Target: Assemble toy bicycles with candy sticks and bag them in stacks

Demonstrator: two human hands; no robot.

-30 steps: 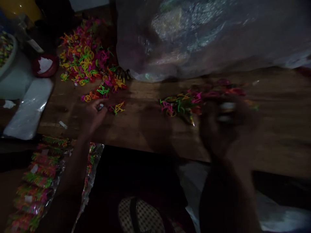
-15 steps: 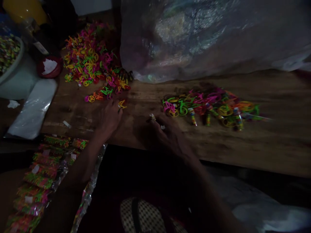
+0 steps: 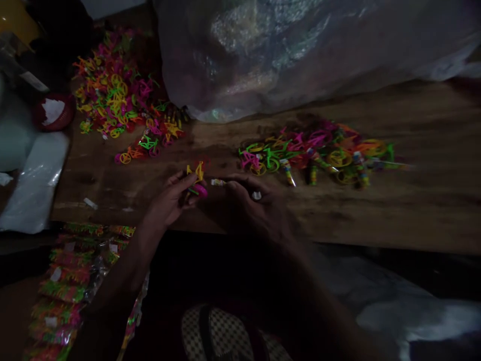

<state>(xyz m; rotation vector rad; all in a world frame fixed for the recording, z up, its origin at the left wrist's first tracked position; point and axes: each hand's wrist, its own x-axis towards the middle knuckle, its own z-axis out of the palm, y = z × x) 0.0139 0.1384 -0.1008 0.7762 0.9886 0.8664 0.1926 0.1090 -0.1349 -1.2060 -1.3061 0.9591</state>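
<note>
My left hand [image 3: 169, 203] pinches a small toy bicycle [image 3: 197, 179] with a yellow frame and a pink wheel, just above the wooden table [image 3: 394, 210]. My right hand [image 3: 255, 208] is close beside it, fingers curled round a tiny light-coloured piece [image 3: 218, 182] that points at the toy. A loose heap of neon toy bicycles [image 3: 116, 98] lies at the far left. A second, smaller group of bicycles with little sticks [image 3: 319, 153] lies to the right of my hands.
A large clear plastic bag [image 3: 300, 50] fills the back of the table. Strips of packed toys [image 3: 63, 286] lie at the lower left. A red lid [image 3: 52, 113] and white plastic sheet [image 3: 33, 185] sit at the left edge.
My left hand picked a bicycle off the table and lifted it. My right hand came left from the right-hand group and met the left hand with a small piece.
</note>
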